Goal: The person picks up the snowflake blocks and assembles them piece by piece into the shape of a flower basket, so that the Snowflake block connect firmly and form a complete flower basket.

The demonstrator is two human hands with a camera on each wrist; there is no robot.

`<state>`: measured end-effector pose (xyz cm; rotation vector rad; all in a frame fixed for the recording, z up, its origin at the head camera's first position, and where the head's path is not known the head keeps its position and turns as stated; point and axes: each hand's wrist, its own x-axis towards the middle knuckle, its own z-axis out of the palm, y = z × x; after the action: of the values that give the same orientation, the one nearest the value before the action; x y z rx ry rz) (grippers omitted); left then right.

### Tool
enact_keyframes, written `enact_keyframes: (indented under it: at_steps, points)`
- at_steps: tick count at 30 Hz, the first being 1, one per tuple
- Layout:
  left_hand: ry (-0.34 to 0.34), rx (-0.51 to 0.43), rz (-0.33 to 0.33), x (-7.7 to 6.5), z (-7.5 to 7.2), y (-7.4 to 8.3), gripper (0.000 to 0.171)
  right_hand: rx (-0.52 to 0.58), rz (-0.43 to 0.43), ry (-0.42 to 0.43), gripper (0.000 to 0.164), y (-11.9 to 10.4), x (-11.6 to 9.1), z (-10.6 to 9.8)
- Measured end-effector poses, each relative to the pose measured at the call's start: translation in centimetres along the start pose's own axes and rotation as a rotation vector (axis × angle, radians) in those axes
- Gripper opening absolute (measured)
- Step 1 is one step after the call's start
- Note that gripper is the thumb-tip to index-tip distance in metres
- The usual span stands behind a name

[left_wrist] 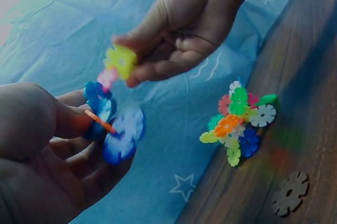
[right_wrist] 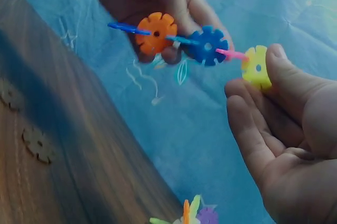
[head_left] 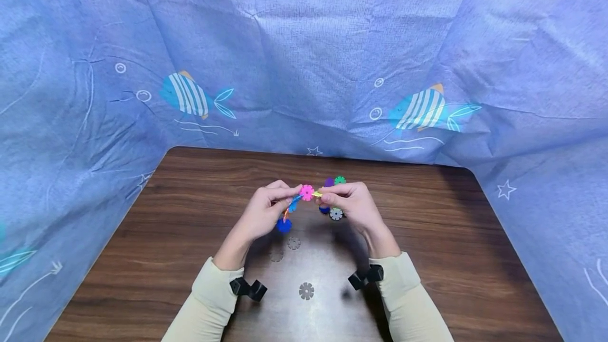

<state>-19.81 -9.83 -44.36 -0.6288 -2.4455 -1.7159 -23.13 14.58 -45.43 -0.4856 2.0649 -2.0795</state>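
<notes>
A chain of slotted plastic flower discs stretches between my two hands. My left hand (head_left: 263,210) pinches it near a blue disc (right_wrist: 200,50). From there an orange disc (right_wrist: 149,26) and a dark blue disc (head_left: 284,226) hang toward the left end. Toward the right, a pink disc (head_left: 306,192) joins the blue disc to a yellow disc (right_wrist: 251,67). Between thumb and fingers my right hand (head_left: 353,202) pinches this yellow disc, which touches the pink one. How deeply the slots of these two interlock I cannot tell.
Behind the right hand, a cluster of many-coloured joined discs (left_wrist: 239,124) rests on the wooden table (head_left: 190,257). Several loose, see-through or greyish discs lie nearer, one of them a notched disc (head_left: 302,291) toward the front. A blue fish-print cloth (head_left: 304,67) surrounds the table.
</notes>
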Motion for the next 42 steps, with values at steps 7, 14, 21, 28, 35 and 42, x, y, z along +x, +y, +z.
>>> enact_keyframes:
  at_steps: [7, 14, 21, 28, 35, 42]
  points:
    - [0.036, -0.018, -0.038, -0.2, -0.3, 0.2, 0.033, -0.019, -0.094, -0.017, 0.024, -1.1, -0.5, 0.3]
    - [0.056, -0.094, -0.098, 0.0, 0.3, -0.2, 0.024, -0.223, -0.218, 0.082, 0.014, -0.5, -0.2, 0.6]
    - [0.142, -0.237, -0.228, 0.2, 1.4, -0.5, 0.019, -0.37, -0.282, 0.065, 0.012, -0.3, -0.4, 0.9]
    - [0.168, -0.26, -0.259, 0.0, 1.7, 0.0, 0.017, -0.345, -0.248, 0.057, 0.01, 0.2, -0.3, 1.2]
    - [0.171, -0.312, -0.343, 0.0, 1.6, 0.0, 0.017, -0.342, -0.233, 0.054, 0.01, 0.5, -0.2, 1.3]
    - [0.161, -0.373, -0.402, 0.0, 1.5, 0.2, 0.02, -0.374, -0.263, 0.049, 0.009, 1.0, -0.1, 1.6]
